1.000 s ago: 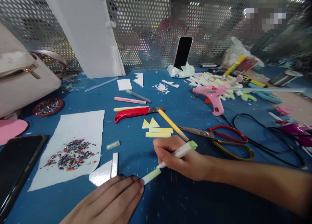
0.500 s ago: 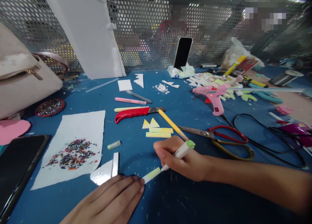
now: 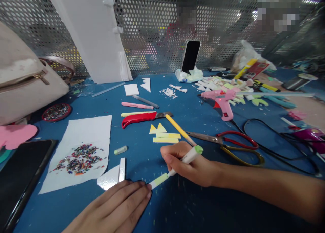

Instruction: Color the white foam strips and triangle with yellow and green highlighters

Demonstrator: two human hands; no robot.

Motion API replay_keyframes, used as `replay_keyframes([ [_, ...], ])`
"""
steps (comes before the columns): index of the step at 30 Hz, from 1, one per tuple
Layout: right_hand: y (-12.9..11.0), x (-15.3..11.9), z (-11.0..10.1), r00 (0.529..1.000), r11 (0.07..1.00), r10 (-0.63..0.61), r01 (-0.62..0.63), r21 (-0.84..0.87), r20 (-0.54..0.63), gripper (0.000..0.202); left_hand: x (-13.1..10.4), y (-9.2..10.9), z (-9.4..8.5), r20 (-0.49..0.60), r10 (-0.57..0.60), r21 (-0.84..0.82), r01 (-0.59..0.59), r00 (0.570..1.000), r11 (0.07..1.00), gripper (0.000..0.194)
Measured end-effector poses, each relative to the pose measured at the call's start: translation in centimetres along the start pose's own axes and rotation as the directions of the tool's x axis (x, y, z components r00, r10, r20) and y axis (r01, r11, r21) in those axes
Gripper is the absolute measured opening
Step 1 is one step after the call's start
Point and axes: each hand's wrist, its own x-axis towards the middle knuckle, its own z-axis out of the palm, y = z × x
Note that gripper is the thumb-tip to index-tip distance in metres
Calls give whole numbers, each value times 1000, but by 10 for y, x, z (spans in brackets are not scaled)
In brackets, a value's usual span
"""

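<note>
My right hand [image 3: 186,165] is closed around a white marker with a green end [image 3: 192,154]. Its tip meets the far end of a small foam-like strip [image 3: 159,181], pale green over most of its length and white near my left fingers. Flat on the table, my left hand [image 3: 119,206] has its fingers stretched out, and the fingertips press on the strip's near end. A white piece with an upright edge [image 3: 110,177] lies just beyond the left hand, partly covered by it. Above, yellow-tinted strips [image 3: 166,140] and two small triangles [image 3: 157,128] lie together. A short pale-green marker cap [image 3: 120,150] rests to their left.
Nearby lie a red-handled cutter [image 3: 139,119], a yellow marker [image 3: 179,128], scissors [image 3: 236,143] and a pink glue gun [image 3: 223,101] with its cord. Glitter bits cover a white sheet [image 3: 101,128] at left, beside a dark phone [image 3: 27,179]. Another phone [image 3: 192,55] stands at the back.
The view has shifted slightly, so things at the left sit a little further right. Both hands keep nearly the same place; the marker tip stays at the strip's far end.
</note>
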Motion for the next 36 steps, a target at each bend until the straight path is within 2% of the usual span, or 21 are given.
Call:
replay_keyframes([
  [3, 1, 0, 0, 1000, 1000, -24, 24, 1, 0, 47, 7, -2, -5, -21, 51, 40, -50, 998, 998, 42],
  [6, 3, 1, 0, 999, 999, -45, 45, -12, -1, 48, 10, -3, -8, -38, 44, 60, -41, 998, 997, 42],
  [11, 1, 0, 1, 999, 999, -46, 46, -15, -2, 49, 4, -3, -2, -25, 72, 64, -70, 997, 995, 41],
  [17, 2, 1, 1, 999, 999, -42, 42, -18, -6, 48, 1, 2, 0, -108, -55, -73, 48, 993, 996, 40],
  [23, 3, 1, 1, 1000, 999, -26, 26, 20, -9, 47, -2, -2, -8, 24, 43, -11, -43, 999, 999, 39],
  [25, 2, 1, 1, 999, 999, -42, 43, 33, -27, 46, -3, -3, -9, 32, 45, 2, -45, 998, 999, 41],
  [32, -2, 1, 2, 998, 990, -7, 17, 141, -70, 25, -5, 0, -5, 21, 23, 7, -23, 1000, 1000, 42],
  [34, -2, 2, 2, 994, 992, -35, 47, 116, -105, 19, -5, 0, -2, 18, 0, -7, 0, 1000, 1000, 40],
  [36, -2, 3, 2, 987, 992, -92, 102, 73, -130, 15, -6, 0, 0, -33, -29, -43, 28, 999, 999, 38],
])
